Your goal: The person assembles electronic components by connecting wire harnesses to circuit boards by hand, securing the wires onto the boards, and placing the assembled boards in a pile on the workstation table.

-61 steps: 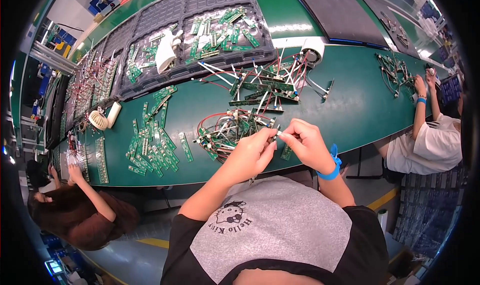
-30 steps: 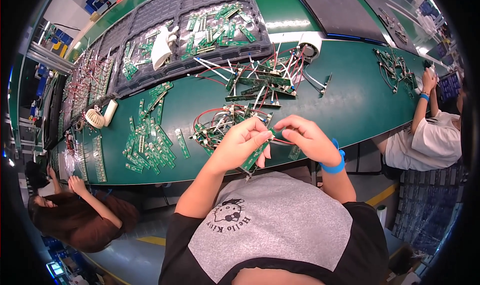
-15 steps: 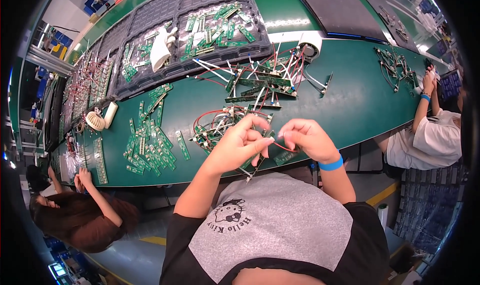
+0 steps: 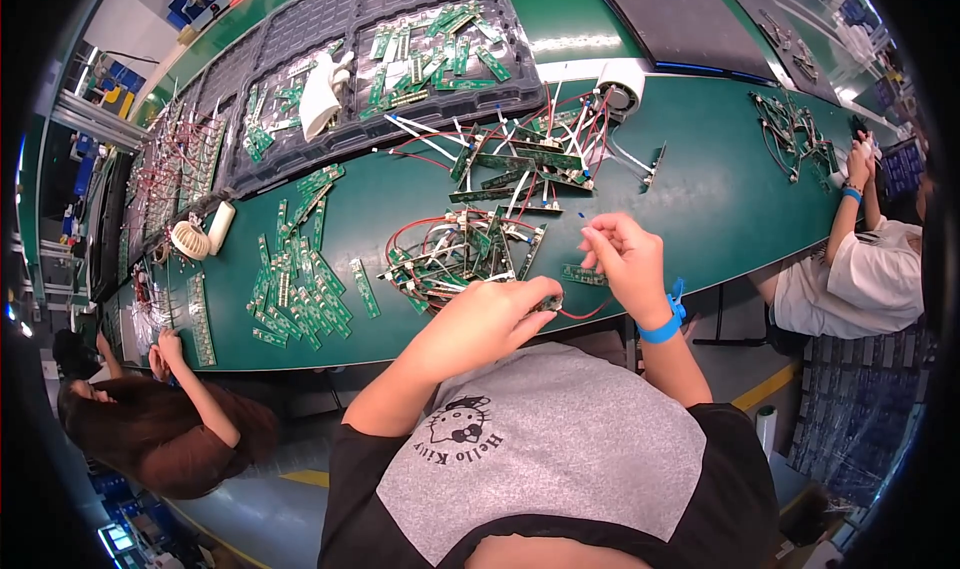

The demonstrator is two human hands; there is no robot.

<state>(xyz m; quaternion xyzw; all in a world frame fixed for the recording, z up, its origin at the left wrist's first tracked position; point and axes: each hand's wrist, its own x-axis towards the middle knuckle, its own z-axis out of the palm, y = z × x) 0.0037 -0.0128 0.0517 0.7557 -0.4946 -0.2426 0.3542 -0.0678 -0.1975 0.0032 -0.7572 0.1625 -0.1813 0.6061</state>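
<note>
The left hand (image 4: 490,319), lower centre of the frame, is curled with thumb and forefinger close together around a narrow green circuit board (image 4: 553,303), of which only one end shows beyond the fingertips. A thin red wire (image 4: 585,316) curves from beside that end toward the right hand (image 4: 625,261), just right of centre. The right hand is raised, its thumb and forefinger nearly meeting and the other fingers curled; a tiny blue piece (image 4: 582,215) shows just above its fingertips, and whether they grip anything cannot be told. A blue band (image 4: 662,329) circles the right wrist.

Below the right hand, a flat green circuit board (image 4: 583,275) lies on the dark green worktop (image 4: 690,229). Just above the left hand, mid-frame, sits a tangled heap of green boards with red and white wires (image 4: 462,254), and a second wired heap (image 4: 530,164) lies above it. Left of centre is a loose pile of slim green boards (image 4: 300,294). At upper left, a black plastic compartment tray (image 4: 310,24) carries more boards and a white glove (image 4: 322,97).
</note>
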